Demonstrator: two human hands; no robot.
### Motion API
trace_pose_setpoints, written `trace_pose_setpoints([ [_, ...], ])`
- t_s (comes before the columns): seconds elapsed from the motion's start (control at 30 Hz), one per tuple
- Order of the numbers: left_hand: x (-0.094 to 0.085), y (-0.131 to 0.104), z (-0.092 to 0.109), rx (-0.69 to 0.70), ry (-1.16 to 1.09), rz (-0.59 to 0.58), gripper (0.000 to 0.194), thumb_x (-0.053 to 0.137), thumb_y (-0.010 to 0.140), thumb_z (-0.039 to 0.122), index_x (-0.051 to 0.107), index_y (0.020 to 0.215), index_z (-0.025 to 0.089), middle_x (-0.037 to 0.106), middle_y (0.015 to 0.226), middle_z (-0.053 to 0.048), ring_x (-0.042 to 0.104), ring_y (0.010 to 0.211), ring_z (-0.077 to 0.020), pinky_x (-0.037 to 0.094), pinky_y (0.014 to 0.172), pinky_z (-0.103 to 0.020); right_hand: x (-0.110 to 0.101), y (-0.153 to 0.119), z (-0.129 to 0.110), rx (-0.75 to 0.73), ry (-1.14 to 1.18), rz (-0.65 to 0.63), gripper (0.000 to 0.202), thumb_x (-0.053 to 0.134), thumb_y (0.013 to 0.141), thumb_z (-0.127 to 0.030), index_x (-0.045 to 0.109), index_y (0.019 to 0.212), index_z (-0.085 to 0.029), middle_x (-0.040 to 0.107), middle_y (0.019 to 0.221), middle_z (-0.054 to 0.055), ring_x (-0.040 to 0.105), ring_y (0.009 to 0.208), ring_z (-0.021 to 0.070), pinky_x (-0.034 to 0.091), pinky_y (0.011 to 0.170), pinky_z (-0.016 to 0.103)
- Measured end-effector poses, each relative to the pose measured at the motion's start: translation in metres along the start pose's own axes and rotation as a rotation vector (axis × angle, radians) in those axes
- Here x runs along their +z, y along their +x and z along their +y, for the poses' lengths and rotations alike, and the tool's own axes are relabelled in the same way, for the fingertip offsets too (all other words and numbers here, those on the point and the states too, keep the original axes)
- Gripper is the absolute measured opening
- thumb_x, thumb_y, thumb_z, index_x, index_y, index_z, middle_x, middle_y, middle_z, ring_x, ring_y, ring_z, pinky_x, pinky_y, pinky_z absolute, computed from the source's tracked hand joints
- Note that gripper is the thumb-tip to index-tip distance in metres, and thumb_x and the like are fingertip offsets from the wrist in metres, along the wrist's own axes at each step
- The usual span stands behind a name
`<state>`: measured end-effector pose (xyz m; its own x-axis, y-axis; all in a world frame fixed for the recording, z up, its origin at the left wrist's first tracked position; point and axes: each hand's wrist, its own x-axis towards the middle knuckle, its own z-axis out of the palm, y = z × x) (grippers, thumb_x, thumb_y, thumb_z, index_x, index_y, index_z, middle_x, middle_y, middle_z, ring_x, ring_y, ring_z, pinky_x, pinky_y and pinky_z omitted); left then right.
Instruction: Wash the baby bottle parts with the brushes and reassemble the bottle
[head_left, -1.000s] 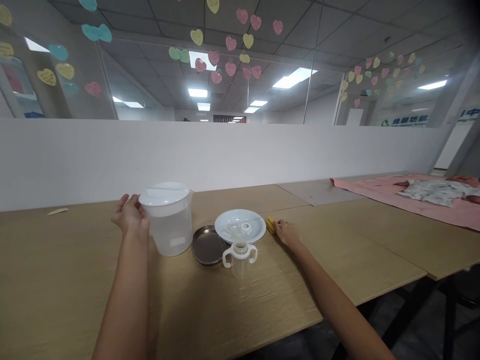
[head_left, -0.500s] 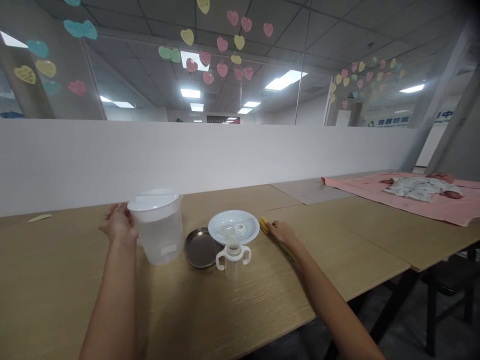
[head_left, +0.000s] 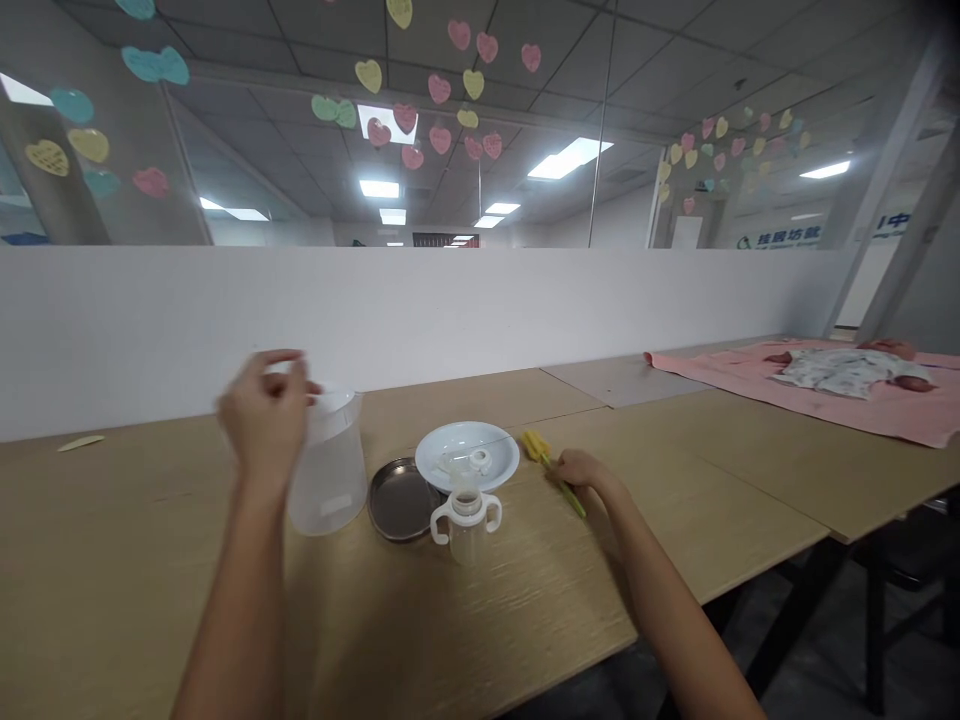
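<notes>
Yellow-headed brush (head_left: 538,449), green handle (head_left: 574,502), clamped in right hand (head_left: 580,468); left hand (head_left: 262,420) by translucent bucket (head_left: 328,480), grip unclear.

Our left forearm (head_left: 244,590) rises steeply from the lower edge of the view, bare and leaning slightly right. Our left hand (head_left: 266,415) is blurred, its forefinger arched toward the thumb; whether they pinch, we cannot tell. Our right forearm (head_left: 667,600), also bare, slants up and leftward; our right hand (head_left: 581,468) sits lower, back upward, fingers curled under.
</notes>
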<state>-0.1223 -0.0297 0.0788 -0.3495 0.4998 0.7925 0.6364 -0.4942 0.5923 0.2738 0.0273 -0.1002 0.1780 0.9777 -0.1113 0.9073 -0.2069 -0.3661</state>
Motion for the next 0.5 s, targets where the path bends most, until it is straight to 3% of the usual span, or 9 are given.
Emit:
trace_pose_setpoints([
  [0.07, 0.038, -0.023, 0.015, 0.094, 0.003, -0.259, 0.027, 0.043, 0.083, 0.030, 0.061, 0.099, 0.019, 0.066, 0.063, 0.000, 0.061, 0.058, -0.0138, 0.045, 0.055, -0.022, 0.002, 0.002, -0.006, 0.032, -0.021, 0.107, 0.025, 0.048, 0.082, -0.029, 0.066, 0.082, -0.012, 0.068, 0.084, 0.015, 0.064, 0.078, 0.0215, 0.041, 0.062, 0.025],
  [0.1, 0.057, -0.035, 0.016, 0.183, 0.087, -0.461, 0.027, 0.041, 0.083, 0.027, 0.062, 0.099, 0.019, 0.068, 0.068, -0.001, 0.062, 0.062, -0.0148, 0.045, 0.059, -0.023, 0.003, 0.003, -0.008, 0.050, -0.029, 0.162, 0.027, 0.042, 0.085, -0.027, 0.064, 0.090, -0.011, 0.067, 0.092, 0.017, 0.064, 0.085, 0.0219, 0.041, 0.065, 0.025],
  [0.2, 0.104, -0.066, 0.002, 0.357, 0.421, -0.889, 0.033, 0.038, 0.083, 0.017, 0.065, 0.101, 0.020, 0.071, 0.091, -0.007, 0.064, 0.082, -0.0188, 0.045, 0.070, -0.027, 0.005, 0.005, -0.014, 0.088, -0.040, 0.290, 0.034, 0.028, 0.092, -0.024, 0.056, 0.105, -0.010, 0.064, 0.101, 0.019, 0.062, 0.091, 0.0218, 0.040, 0.069, 0.026],
  [0.3, 0.127, -0.086, -0.018, 0.370, 0.483, -0.976, 0.032, 0.040, 0.080, 0.013, 0.068, 0.096, 0.019, 0.070, 0.097, -0.010, 0.064, 0.087, -0.0220, 0.045, 0.073, -0.030, 0.006, 0.005, -0.018, 0.079, -0.038, 0.354, 0.033, 0.026, 0.094, -0.027, 0.052, 0.106, -0.011, 0.065, 0.097, 0.016, 0.062, 0.087, 0.0207, 0.039, 0.066, 0.026],
  [0.5, 0.135, -0.099, -0.031, 0.373, 0.566, -1.051, 0.031, 0.039, 0.082, 0.018, 0.069, 0.086, 0.016, 0.070, 0.091, -0.014, 0.064, 0.083, -0.0241, 0.044, 0.069, -0.031, 0.005, 0.001, -0.027, 0.021, -0.006, 0.433, 0.031, 0.027, 0.094, -0.031, 0.052, 0.103, -0.015, 0.065, 0.095, 0.013, 0.061, 0.085, 0.0197, 0.035, 0.063, 0.025],
])
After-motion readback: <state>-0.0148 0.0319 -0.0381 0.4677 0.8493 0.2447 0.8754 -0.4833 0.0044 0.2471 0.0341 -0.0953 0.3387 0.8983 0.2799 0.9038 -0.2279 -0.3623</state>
